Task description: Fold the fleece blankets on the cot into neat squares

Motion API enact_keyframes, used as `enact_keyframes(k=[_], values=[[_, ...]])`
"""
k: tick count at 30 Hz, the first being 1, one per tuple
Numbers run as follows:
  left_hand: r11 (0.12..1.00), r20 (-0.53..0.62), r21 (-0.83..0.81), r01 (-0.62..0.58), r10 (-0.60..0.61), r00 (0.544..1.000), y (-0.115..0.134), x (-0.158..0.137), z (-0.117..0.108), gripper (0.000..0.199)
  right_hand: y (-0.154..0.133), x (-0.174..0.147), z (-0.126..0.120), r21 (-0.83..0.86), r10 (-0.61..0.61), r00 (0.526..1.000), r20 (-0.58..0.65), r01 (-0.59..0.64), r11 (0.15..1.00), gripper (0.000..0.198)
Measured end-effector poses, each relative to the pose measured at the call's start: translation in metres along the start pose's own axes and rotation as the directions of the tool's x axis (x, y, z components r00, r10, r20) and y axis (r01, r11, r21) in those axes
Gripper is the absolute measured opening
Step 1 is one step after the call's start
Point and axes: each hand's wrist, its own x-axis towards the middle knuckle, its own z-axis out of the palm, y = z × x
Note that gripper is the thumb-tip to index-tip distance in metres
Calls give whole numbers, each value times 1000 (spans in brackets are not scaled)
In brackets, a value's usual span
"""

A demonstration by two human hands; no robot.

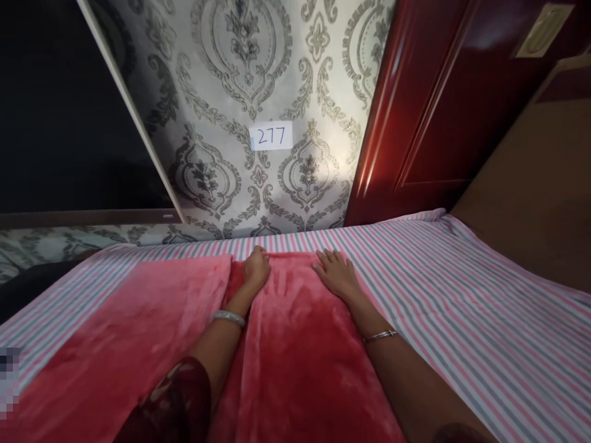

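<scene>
A red plush blanket (305, 344) lies partly folded, with one section doubled over in the middle and a flatter part to the left. My left hand (257, 267), below a pale bangle, is closed on the far edge of the folded section, near its left corner. Flat on the far right corner of the same fold rests my right hand (337, 272), its fingers spread. A silver bracelet circles that wrist. The underside of the left fingers is hidden.
Beneath the blanket is a striped sheet (462, 295) in pink, grey and white. Behind it stands a patterned wall (221, 111) with a paper label (271, 135) reading 277. A dark screen (74, 117) is at left, a red wooden door (429, 98) at right.
</scene>
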Motion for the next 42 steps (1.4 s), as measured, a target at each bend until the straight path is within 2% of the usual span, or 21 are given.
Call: enact_keyframes(k=[6,9,12,14,15,17,22,26,30,32,37,39,42], values=[[1000,12,-14,0,1,1000,3,3,-10,34,1,1,4,-44,2,1000,-4,-2,999,60],[1000,15,9,-15,15,1000,14,-2,-22,46,2,1,6,-57,-6,1000,-16,5,998,61],[971,59,91,-219,215,975,27,-20,-22,65,2,1,6,-40,-10,1000,-29,9,999,62],[919,162,153,-362,338,927,31,-35,-14,71,2,0,6,-33,-1,1000,-28,0,999,61],[902,213,173,-396,359,909,30,-41,-8,72,2,0,5,-33,4,1000,-25,-5,999,61],[897,266,191,-399,344,901,26,-50,2,74,2,0,5,-35,7,1000,-24,-8,999,61],[892,252,215,-399,344,905,17,-53,11,75,2,0,5,-9,9,1000,-21,-9,1000,61],[894,265,204,-398,341,902,22,-50,4,76,3,0,4,-14,9,1000,-17,-9,1000,61],[919,348,162,-360,288,892,30,-55,-13,76,2,-1,3,-37,4,1000,-10,-4,999,61],[912,361,143,-384,312,878,30,-72,-23,75,2,-1,3,-54,5,1000,-15,-6,999,61],[815,283,63,-576,539,793,7,-146,-30,83,4,0,7,-71,-13,999,-36,11,997,61],[808,276,66,-586,549,789,-3,-167,-28,86,4,0,8,-67,-16,999,-45,13,998,60],[806,273,84,-586,547,792,-9,-178,-25,85,3,-3,6,-65,-17,998,-58,14,998,59]])
